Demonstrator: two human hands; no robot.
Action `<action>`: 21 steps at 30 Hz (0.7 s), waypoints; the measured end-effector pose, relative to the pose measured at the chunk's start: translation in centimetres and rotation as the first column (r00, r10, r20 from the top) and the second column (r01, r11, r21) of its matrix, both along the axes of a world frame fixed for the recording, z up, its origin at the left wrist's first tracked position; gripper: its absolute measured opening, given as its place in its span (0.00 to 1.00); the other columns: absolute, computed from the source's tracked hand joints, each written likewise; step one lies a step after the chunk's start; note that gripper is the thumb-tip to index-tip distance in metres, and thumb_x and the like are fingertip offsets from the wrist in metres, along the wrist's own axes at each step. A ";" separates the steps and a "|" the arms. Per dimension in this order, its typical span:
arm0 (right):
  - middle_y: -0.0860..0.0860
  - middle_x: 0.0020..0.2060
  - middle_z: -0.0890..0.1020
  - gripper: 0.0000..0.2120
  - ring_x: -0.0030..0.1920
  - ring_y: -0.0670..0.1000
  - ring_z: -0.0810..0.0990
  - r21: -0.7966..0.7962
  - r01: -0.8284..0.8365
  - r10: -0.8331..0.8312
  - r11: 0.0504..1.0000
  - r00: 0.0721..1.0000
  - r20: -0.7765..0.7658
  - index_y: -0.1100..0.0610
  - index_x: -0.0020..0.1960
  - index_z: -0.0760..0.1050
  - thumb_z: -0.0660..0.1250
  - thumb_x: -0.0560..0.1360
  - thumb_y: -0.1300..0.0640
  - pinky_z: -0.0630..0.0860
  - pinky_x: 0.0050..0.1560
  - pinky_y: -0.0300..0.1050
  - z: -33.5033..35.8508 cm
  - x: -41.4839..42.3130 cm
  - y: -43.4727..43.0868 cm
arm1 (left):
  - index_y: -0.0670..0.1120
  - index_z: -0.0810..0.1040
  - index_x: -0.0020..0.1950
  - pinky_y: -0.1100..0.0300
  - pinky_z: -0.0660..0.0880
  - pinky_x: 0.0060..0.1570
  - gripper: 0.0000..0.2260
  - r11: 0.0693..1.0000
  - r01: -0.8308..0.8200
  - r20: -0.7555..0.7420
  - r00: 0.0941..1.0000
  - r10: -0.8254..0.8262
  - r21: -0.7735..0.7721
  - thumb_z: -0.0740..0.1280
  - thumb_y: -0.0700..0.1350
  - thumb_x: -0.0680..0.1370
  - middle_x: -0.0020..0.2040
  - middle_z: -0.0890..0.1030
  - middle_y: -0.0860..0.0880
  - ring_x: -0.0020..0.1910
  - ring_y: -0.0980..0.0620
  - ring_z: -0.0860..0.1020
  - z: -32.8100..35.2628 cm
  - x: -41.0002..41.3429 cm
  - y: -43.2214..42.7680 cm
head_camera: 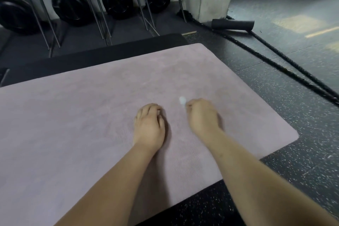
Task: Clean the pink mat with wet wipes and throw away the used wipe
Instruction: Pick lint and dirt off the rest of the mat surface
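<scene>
Gym floor (pixel 286 108), pink mat (pixel 88 108) spread at centre. Right hand (pixel 202 115) pinches small white wipe (pixel 182 100) at its 11 o'clock, over mat; left hand (pixel 149 125) curled on mat, contents we cannot tell. We judge wiping near done, binning left

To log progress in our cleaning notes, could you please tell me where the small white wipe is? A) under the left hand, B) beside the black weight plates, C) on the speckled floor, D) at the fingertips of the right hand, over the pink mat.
D: the white wipe pokes out from the curled fingertips of the right hand, over the pink mat.
</scene>
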State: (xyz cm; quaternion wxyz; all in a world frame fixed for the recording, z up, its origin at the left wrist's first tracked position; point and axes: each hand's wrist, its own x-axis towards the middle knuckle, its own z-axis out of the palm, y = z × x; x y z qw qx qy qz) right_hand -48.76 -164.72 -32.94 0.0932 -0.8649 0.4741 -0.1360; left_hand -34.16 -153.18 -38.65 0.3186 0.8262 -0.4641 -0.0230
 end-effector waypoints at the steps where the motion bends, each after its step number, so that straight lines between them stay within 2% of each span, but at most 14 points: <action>1: 0.59 0.44 0.84 0.10 0.46 0.62 0.83 -0.015 -0.077 0.077 0.997 0.997 0.016 0.57 0.49 0.83 0.64 0.80 0.55 0.79 0.45 0.52 -0.2 0.7 2.5 | 0.49 0.79 0.61 0.47 0.70 0.69 0.15 1.000 -0.009 -0.016 1.000 0.009 -0.021 0.57 0.47 0.79 0.64 0.79 0.50 0.65 0.44 0.74 0.0 0.1 0.0; 3: 0.55 0.40 0.81 0.09 0.42 0.60 0.80 -0.052 -0.172 0.175 0.984 0.983 0.055 0.55 0.45 0.82 0.67 0.79 0.53 0.77 0.41 0.52 -0.9 1.2 6.0 | 0.50 0.79 0.60 0.48 0.70 0.68 0.16 0.999 0.000 -0.042 0.999 -0.002 -0.051 0.57 0.47 0.78 0.63 0.79 0.52 0.64 0.46 0.74 0.2 0.0 0.0; 5: 0.53 0.39 0.79 0.09 0.43 0.57 0.78 -0.100 -0.264 0.273 0.959 0.957 0.093 0.54 0.44 0.82 0.67 0.78 0.51 0.76 0.42 0.52 -1.5 0.6 6.1 | 0.51 0.79 0.61 0.48 0.69 0.68 0.16 0.999 0.014 -0.038 0.999 -0.016 -0.053 0.56 0.48 0.77 0.63 0.78 0.53 0.64 0.47 0.73 0.4 -0.1 0.1; 7: 0.54 0.40 0.79 0.12 0.45 0.58 0.77 -0.123 -0.274 0.284 0.954 0.956 0.078 0.55 0.45 0.83 0.65 0.78 0.48 0.76 0.45 0.53 -1.6 -0.3 4.2 | 0.51 0.78 0.61 0.47 0.70 0.67 0.16 0.999 0.020 -0.007 1.000 -0.020 -0.035 0.57 0.47 0.78 0.63 0.78 0.52 0.65 0.45 0.73 0.3 -0.1 0.2; 9: 0.55 0.41 0.80 0.15 0.47 0.60 0.78 -0.140 -0.168 0.175 0.976 0.984 0.039 0.55 0.46 0.83 0.62 0.79 0.48 0.76 0.47 0.54 -1.5 -1.5 1.3 | 0.50 0.79 0.62 0.46 0.69 0.68 0.14 1.000 0.013 0.018 1.000 -0.013 0.000 0.61 0.44 0.79 0.65 0.77 0.50 0.66 0.44 0.72 0.2 -0.1 0.2; 11: 0.57 0.45 0.80 0.11 0.49 0.61 0.78 -0.108 0.022 -0.020 0.994 1.000 0.020 0.55 0.49 0.84 0.65 0.78 0.51 0.77 0.48 0.53 -1.5 -3.7 -1.9 | 0.51 0.79 0.63 0.47 0.68 0.68 0.14 0.999 0.011 0.034 0.999 -0.013 0.044 0.63 0.42 0.78 0.66 0.76 0.50 0.67 0.45 0.70 0.3 -0.4 0.2; 14: 0.58 0.50 0.82 0.11 0.52 0.62 0.79 -0.062 0.274 -0.271 0.960 0.961 0.056 0.53 0.54 0.83 0.67 0.79 0.50 0.77 0.50 0.53 -1.2 -7.0 -4.0 | 0.50 0.79 0.63 0.47 0.67 0.69 0.14 0.997 0.015 0.066 0.998 -0.021 0.079 0.63 0.44 0.79 0.67 0.74 0.50 0.69 0.45 0.69 0.4 -0.6 0.2; 16: 0.57 0.50 0.83 0.10 0.52 0.62 0.80 -0.030 0.315 -0.313 0.949 0.947 0.071 0.53 0.55 0.83 0.66 0.79 0.51 0.77 0.51 0.53 -0.7 -6.4 -2.1 | 0.51 0.79 0.63 0.46 0.67 0.69 0.14 0.996 0.010 0.072 0.997 -0.017 0.086 0.63 0.45 0.79 0.67 0.74 0.50 0.69 0.44 0.69 0.5 -0.7 0.2; 19: 0.56 0.41 0.82 0.12 0.44 0.61 0.80 -0.075 0.102 -0.090 0.992 0.985 0.146 0.54 0.46 0.82 0.63 0.79 0.51 0.77 0.45 0.53 -0.9 -3.1 3.9 | 0.51 0.79 0.63 0.46 0.67 0.69 0.16 0.996 0.010 0.072 0.997 -0.017 0.090 0.59 0.47 0.78 0.67 0.73 0.51 0.69 0.44 0.69 0.6 -0.8 0.2; 21: 0.53 0.36 0.79 0.08 0.40 0.57 0.78 -0.088 -0.064 0.080 0.994 0.980 0.183 0.55 0.42 0.79 0.66 0.78 0.54 0.75 0.40 0.51 -1.0 -1.4 8.3 | 0.52 0.79 0.62 0.47 0.67 0.69 0.19 0.997 0.010 0.066 0.998 -0.015 0.071 0.55 0.50 0.76 0.67 0.74 0.51 0.69 0.45 0.69 0.8 -0.8 0.2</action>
